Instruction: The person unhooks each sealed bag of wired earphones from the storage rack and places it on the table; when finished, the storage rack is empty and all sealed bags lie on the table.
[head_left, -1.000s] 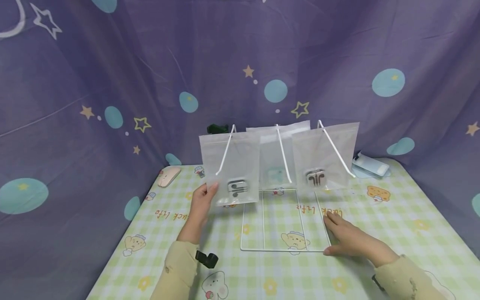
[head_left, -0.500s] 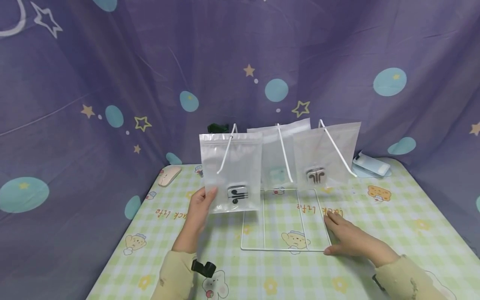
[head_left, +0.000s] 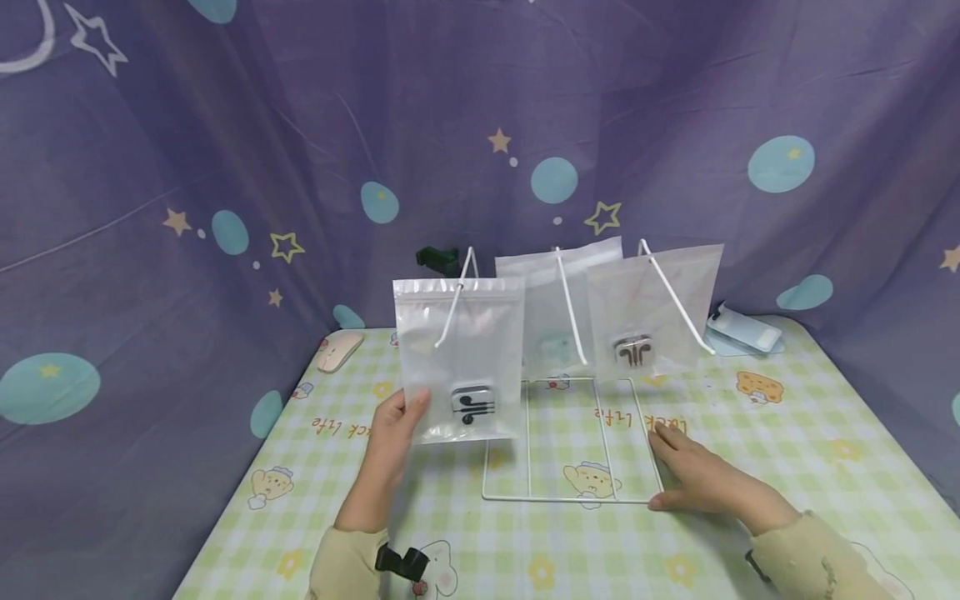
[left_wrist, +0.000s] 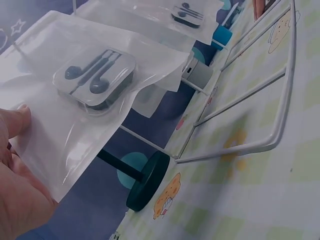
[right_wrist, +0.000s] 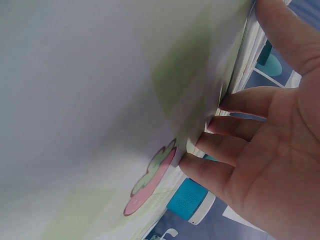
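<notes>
My left hand (head_left: 395, 427) pinches the lower left edge of a translucent zip bag (head_left: 438, 350) between thumb and fingers. Inside the bag lies a clear case of black earphones (left_wrist: 95, 79). The bag's top overlaps the left prong (head_left: 450, 317) of a white wire rack (head_left: 566, 500), partway along it. My right hand (head_left: 697, 471) rests at the right side of the rack's base, fingers extended against the wire and table, thumb at the front corner. In the right wrist view, those fingertips (right_wrist: 186, 161) touch down by the tablecloth.
Two more bags hang behind: one on the middle prong (head_left: 567, 308), the other, a bag with dark earphones (head_left: 660, 308), on the right prong. A pink mouse (head_left: 340, 352) lies at the back left. A pale blue packaged item (head_left: 742, 329) sits back right. A green stand (left_wrist: 150, 182) stands behind the rack.
My left hand has drawn the bag toward me and slightly down, its top sliding forward along the left prong. The right hand and rack have stayed in place.
</notes>
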